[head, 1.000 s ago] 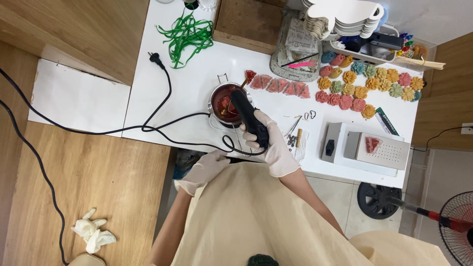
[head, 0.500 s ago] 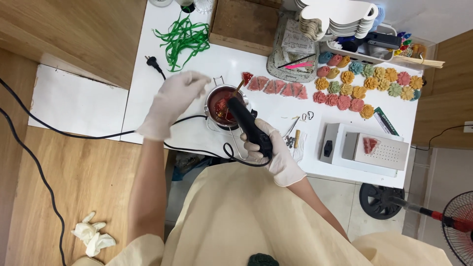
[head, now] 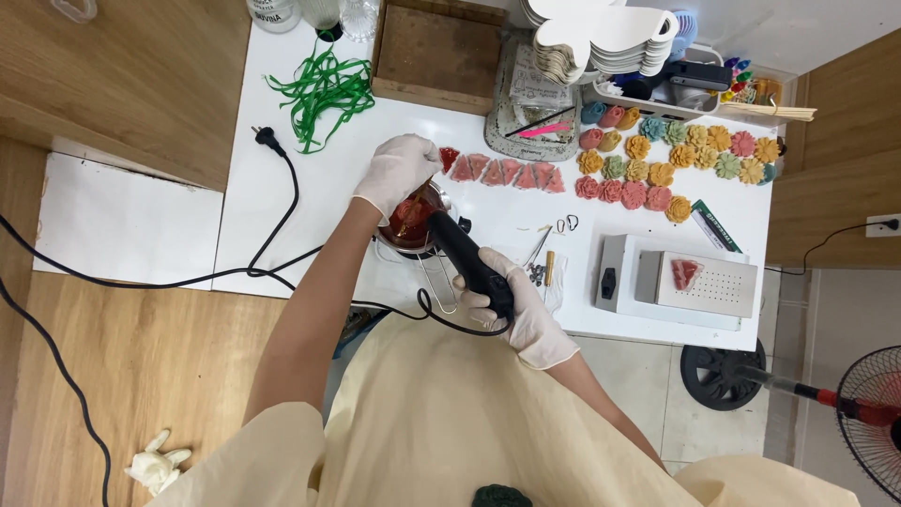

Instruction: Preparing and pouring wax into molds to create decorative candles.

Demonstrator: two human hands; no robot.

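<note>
Two gloved hands [head: 450, 239] — glossy red pot [head: 411, 221]

White table [head: 282, 216], wood-plank floor [head: 141, 376], standing fan [head: 873, 413]

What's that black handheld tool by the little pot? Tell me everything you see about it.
The black handheld tool is a long, matte, plastic-looking wand lying at a slant over the white table. The gloved right hand grips its lower end, where a black cord loops out. Its nose points into the small metal pot of red liquid, which the gloved left hand touches.
</note>
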